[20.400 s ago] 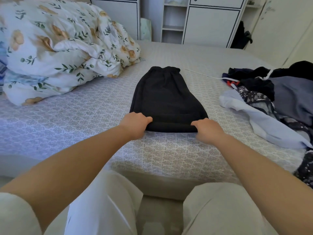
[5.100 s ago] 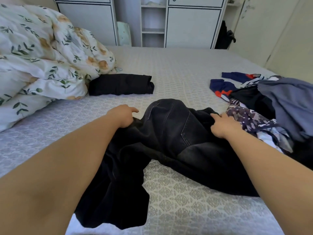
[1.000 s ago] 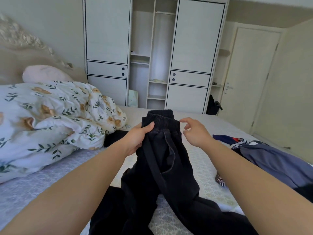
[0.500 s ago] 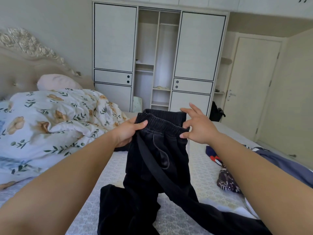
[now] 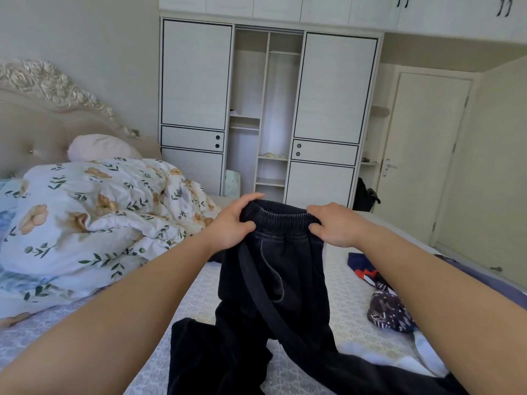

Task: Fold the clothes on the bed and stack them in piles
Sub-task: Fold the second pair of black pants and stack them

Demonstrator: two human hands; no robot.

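Observation:
Dark denim trousers with an elastic waistband hang in front of me above the bed. My left hand grips the waistband's left end and my right hand grips its right end, holding it level. The legs trail down and lie crumpled on the sheet near me. An unfolded heap of clothes lies on the bed to the right, partly hidden by my right arm. The folded black garment behind the trousers is almost wholly hidden.
A bunched floral duvet and a pink pillow fill the bed's left side by the headboard. A white wardrobe stands beyond the bed, a shut door to its right.
My right hand has closed on the waistband's right end, and both hands now hold the waistband stretched level. The camera has tilted up slightly.

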